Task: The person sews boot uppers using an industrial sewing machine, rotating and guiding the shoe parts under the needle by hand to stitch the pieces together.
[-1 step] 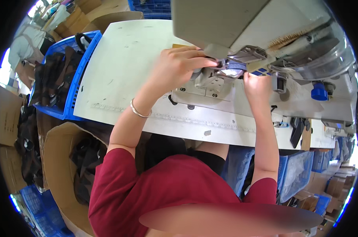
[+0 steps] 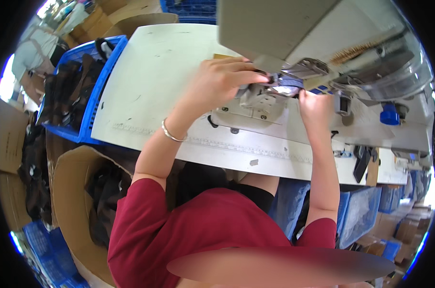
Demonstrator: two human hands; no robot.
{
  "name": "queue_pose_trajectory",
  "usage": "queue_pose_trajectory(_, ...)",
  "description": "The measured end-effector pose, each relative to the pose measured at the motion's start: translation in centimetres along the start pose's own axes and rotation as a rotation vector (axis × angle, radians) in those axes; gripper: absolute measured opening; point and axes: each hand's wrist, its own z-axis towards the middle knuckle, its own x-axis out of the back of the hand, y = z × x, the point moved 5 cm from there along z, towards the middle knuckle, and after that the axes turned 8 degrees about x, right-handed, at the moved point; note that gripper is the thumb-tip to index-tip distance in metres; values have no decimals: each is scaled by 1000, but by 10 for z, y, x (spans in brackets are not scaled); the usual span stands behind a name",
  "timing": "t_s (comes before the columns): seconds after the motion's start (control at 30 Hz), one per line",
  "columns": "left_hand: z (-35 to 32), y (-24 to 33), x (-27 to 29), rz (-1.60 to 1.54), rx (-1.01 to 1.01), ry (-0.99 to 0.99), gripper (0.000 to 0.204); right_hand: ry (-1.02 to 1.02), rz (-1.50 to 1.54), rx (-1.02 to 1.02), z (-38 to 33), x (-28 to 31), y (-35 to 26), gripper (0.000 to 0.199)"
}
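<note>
Gripping with both hands, you're pinching the small grey fabric piece (image 2: pixel 287 89) at the machine's needle area, 12 o'clock on the tabletop (image 2: pixel 150 81). Left hand (image 2: pixel 217 81) is feeding, right hand (image 2: pixel 316 108) is steadying; I'd be keeping fingertips clear, fabric flat.

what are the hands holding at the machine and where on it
A small grey-blue fabric piece: left hand pinches its left end, right hand its right edge.

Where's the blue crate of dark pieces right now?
In the head view, the blue crate sits at the person's left, against the white table's left edge, above a cardboard box.
</note>
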Motion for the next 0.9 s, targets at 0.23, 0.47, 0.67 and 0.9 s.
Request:
queue_pose_trajectory(0.23,-6,13,-11,-84,-87,119,33,-159,170,-93,-16,5,10,33)
queue_pose_trajectory(0.47,-16,-2,2,-19,204,26,33,211,1145,-352,-63,20,-73,30)
queue_pose_trajectory(0.67,-82,40,28,423,327,106,42,-114,2250,-840,1,-22,-150,29)
queue_pose_trajectory(0.9,-108,79,68,207,313,-324,46,-256,2102,-809,-14,-16,-158,19)
